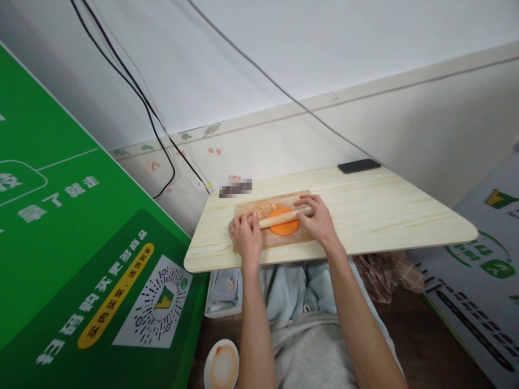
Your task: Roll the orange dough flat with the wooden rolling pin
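A light wooden rolling pin (279, 219) lies across a flat round of orange dough (285, 229). My left hand (247, 233) is closed on the pin's left end, and my right hand (317, 216) grips its right end with bent fingers. Under the dough is a wooden board (259, 207) dusted with pale flour. A round metal rim (231, 226) shows just beside my left fingers; the rest of that object is hidden behind the hand.
The pale wooden table (389, 210) stands against the wall. A black phone (359, 166) lies at its back edge. Below the table are a white bin (224, 308) and a stained white bowl (221, 364). A green panel (60, 189) rises at left; cables (154, 119) hang behind.
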{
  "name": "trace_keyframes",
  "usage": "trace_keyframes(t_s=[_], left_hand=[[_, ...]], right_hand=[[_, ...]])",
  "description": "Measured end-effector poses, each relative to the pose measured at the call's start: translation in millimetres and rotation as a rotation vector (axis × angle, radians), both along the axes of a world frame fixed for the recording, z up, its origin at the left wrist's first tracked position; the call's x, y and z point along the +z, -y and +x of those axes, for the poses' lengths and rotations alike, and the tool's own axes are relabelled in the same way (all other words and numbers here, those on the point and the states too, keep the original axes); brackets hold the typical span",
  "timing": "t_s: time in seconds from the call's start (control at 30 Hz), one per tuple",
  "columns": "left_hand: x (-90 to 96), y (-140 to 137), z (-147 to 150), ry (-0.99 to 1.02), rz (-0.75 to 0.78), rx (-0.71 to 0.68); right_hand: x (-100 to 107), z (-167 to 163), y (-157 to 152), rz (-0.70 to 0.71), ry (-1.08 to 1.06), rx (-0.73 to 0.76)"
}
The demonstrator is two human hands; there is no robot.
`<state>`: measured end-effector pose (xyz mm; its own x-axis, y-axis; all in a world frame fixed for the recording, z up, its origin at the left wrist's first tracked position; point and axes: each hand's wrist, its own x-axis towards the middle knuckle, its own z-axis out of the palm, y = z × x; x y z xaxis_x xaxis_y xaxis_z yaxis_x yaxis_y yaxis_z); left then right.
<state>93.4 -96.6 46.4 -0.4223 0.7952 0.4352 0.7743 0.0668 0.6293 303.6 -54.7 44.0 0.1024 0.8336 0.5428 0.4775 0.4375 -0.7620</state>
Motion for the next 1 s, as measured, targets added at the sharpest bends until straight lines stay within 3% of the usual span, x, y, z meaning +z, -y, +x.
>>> trace_keyframes(t_s=[0.2, 0.57, 1.0], left_hand=[[-0.7, 0.3, -0.2, -0.018, 0.005, -0.005], [3.1, 1.5, 0.6, 0.005, -0.017, -0.025], [7.1, 2.6, -2.1, 0.039, -0.023, -0.117]], right_hand=[[-1.8, -0.4, -3.1, -0.012, -0.023, 0.004], [-5.9, -3.6, -4.7, -0.029, 0.116, -0.144], [-1.5, 0.7, -3.9, -0.022, 0.099, -0.077]])
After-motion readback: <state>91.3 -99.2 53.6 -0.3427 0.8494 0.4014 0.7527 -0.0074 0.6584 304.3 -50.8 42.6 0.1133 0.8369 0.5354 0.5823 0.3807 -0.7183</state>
